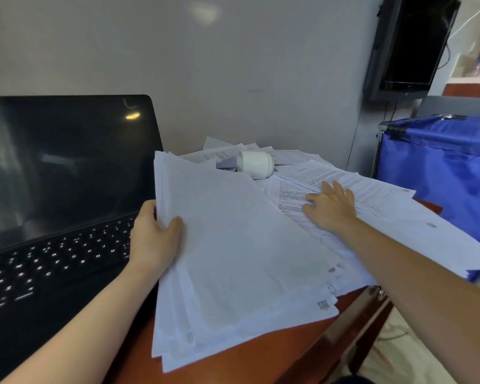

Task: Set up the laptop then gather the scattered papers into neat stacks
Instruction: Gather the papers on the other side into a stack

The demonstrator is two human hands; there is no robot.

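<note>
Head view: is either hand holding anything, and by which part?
Left hand grips the sheaf of papers by its left edge, thumb on top. Right hand holds nothing: it rests flat, fingers straight, on the loose sheets.

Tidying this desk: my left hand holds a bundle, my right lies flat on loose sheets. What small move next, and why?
Probably slide the printed sheet under your right hand onto the bundle your left hand grips. The laptop already stands open, and that sheet lies loose right beside the bundle.
</note>
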